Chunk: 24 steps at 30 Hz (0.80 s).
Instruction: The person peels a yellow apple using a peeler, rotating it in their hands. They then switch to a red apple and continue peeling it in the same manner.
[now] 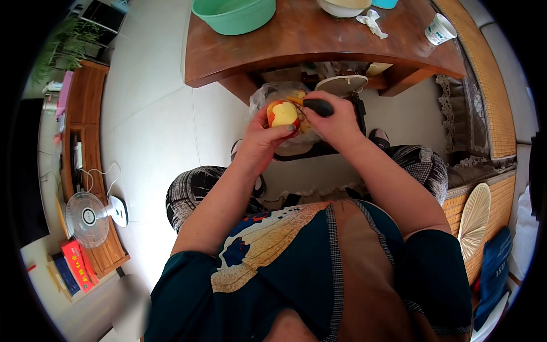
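A partly peeled apple (285, 114), pale yellow on top with red skin left round its sides, sits in my left hand (266, 136). My left thumb presses against its near side. In my right hand (337, 117) is a peeler (318, 107) with a black handle and an orange-yellow front part. Its tip reaches the apple's upper right edge; the blade itself is too small to make out. Below both hands a clear plastic bag (267, 92) lines a bin (305, 153) with a dark rim. Pale peelings (304, 127) lie inside the bag.
Ahead stands a wooden table (290, 47) with a green basin (239, 17), a white bowl (344, 7), a crumpled tissue (372, 23) and a paper cup (440, 30). A fan (89, 218) is at left. A woven hand fan (474, 218) lies on the matted seat (502, 196) at right.
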Each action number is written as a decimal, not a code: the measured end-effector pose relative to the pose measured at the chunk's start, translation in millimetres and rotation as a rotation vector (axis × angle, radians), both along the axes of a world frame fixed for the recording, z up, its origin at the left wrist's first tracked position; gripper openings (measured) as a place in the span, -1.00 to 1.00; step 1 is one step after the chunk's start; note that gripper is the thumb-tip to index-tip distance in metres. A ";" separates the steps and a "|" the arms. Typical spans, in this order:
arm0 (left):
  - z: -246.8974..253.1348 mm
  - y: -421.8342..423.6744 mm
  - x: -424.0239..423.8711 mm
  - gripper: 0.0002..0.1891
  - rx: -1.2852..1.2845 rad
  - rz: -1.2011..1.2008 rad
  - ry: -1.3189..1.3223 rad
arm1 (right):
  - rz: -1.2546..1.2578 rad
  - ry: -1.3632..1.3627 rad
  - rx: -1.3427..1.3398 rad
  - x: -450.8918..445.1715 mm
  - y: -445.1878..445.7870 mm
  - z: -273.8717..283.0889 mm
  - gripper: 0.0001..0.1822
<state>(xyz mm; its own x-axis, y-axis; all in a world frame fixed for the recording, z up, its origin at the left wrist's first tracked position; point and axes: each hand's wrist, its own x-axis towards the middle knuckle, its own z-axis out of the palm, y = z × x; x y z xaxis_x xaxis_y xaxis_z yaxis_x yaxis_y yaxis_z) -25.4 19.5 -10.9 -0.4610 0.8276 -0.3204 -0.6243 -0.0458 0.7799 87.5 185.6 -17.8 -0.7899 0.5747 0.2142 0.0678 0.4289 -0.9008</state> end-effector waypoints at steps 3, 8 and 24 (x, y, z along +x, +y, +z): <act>-1.0 -2.2 -0.6 -0.30 -0.026 0.030 0.030 | 0.018 0.078 0.045 3.1 -0.9 16.6 -0.71; -11.3 -1.8 -5.1 -0.30 -0.115 0.003 0.149 | 0.148 0.193 0.256 9.9 -1.9 34.1 -0.71; -3.8 -2.6 -2.9 -0.29 -0.028 0.033 0.026 | 0.030 0.064 -0.020 6.8 1.1 22.5 -0.71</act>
